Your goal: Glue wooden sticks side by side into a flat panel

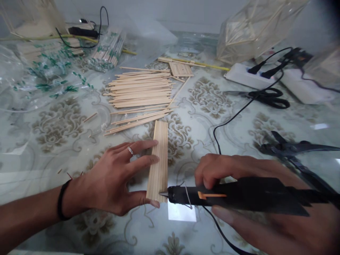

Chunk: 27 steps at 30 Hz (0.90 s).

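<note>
A narrow panel of wooden sticks [160, 156] laid side by side rests on the patterned table, its long side pointing away from me. My left hand [119, 173] steadies it from the left, two fingertips on its surface and the thumb at its near end. In my right hand [233, 177] is a black hot glue gun [212, 193] with an orange mark on its side. Its metal nozzle touches or hovers just over the panel's near end; I cannot tell which. The gun's black cord [220, 226] runs down and away below my right hand.
Loose wooden sticks [140, 90] lie beyond the panel, near a small square stick panel [181, 69]. Plastic-wrapped stick bundles [107, 49] sit at back left. On the right are scissors [265, 97], pliers [289, 147], a white power strip [247, 76] and a wrapped stick frame [247, 32].
</note>
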Available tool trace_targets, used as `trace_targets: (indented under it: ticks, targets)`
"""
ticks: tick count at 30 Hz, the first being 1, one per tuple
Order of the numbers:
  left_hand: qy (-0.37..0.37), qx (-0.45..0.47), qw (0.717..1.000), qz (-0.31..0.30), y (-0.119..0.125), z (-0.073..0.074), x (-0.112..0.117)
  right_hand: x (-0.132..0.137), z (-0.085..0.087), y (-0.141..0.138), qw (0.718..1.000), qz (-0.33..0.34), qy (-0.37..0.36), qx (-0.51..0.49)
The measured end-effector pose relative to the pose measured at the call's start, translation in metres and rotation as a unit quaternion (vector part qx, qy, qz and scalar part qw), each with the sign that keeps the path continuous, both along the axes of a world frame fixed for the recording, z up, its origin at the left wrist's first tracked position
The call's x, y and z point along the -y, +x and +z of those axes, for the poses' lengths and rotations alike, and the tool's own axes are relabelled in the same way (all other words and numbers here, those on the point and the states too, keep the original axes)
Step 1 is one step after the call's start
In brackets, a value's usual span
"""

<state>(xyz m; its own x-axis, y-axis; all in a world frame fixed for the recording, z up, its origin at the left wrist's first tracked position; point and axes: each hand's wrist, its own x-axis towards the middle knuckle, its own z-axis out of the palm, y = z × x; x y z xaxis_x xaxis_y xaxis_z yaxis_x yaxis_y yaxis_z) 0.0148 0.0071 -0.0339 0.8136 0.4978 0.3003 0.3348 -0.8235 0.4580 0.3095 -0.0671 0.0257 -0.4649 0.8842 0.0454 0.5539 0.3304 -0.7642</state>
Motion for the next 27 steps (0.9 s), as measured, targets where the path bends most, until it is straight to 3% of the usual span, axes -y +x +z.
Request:
trace_targets:
  ticks: [19,27]
  targets:
    - [0.008,-0.002,1.0,0.0,0.0,-0.001,-0.001,-0.01,-0.002,0.001,0.998,-0.058,-0.017,0.024]
    - [-0.005,0.009,1.0,0.003,0.0,-0.003,0.0,-0.013,-0.001,0.004,0.997,-0.039,0.017,0.062]
